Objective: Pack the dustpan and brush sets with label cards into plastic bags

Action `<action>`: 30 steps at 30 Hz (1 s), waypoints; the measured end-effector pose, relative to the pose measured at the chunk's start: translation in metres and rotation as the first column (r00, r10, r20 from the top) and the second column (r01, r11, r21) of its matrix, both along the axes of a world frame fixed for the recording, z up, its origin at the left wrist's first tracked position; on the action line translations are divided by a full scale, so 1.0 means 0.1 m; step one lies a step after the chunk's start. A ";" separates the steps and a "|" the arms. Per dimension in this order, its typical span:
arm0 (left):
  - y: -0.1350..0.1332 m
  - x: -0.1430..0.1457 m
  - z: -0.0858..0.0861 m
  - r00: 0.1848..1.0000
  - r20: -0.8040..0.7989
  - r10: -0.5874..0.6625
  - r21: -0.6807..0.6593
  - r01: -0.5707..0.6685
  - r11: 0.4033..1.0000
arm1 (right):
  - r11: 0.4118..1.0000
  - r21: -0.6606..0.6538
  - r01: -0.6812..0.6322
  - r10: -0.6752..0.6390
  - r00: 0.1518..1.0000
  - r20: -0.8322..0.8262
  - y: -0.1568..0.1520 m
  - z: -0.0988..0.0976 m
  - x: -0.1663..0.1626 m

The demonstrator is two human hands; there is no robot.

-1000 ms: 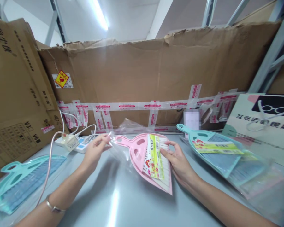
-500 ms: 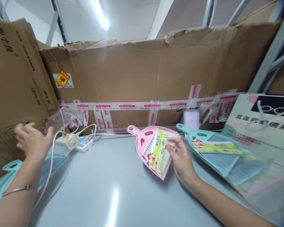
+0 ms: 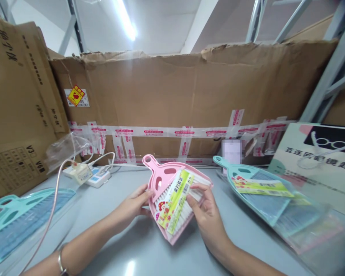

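Left hand (image 3: 139, 199) back opposite right hand (image 3: 208, 212), grasp at pink dustpan's (image 3: 164, 184) edges, tabletop (image 3: 112, 249) open

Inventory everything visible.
Dustpan: one, pink, centre
Brush: one, white, in dustpan
Label: one, lime, on brush
Wrapped dustpan: one, teal, left
Dustpan pile: count unclear, teal, right
Bag: one, clear, left
Power strip: one, white, left
Adapter: one, cream, left
Cables: several, white, left
Cartons: several, brown, back, left
Panel: one, pale, right
Blurred item: one, lilac, back
Table: one, grey, beneath
Frames: several, grey, top
Light: one, white, overhead
Bracelet: one, silver, left wrist
Left grip: one, at dustpan's left
Right grip: one, at dustpan's right
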State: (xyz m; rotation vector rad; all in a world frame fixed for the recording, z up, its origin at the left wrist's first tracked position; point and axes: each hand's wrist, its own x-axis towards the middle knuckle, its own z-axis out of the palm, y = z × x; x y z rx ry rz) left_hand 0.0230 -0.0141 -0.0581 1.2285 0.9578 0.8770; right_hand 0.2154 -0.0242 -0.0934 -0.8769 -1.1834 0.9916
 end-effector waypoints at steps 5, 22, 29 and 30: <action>0.00 -0.08 0.05 0.997 -0.056 0.062 0.038 -0.060 0.997 | 0.996 0.008 -0.088 0.087 0.993 0.078 -0.03 0.04 -0.02; 0.02 -0.07 0.09 0.982 0.084 0.170 -0.053 -0.166 0.985 | 0.878 0.394 0.272 -0.460 0.707 0.538 0.29 0.15 0.46; -0.14 0.04 0.07 0.997 0.056 -0.057 0.007 0.056 0.998 | 0.946 0.315 -0.078 -0.201 0.622 0.757 0.11 0.09 0.19; -0.17 0.05 0.08 0.996 0.039 -0.081 0.019 0.081 0.997 | 0.941 0.324 -0.097 -0.200 0.611 0.766 0.11 0.09 0.17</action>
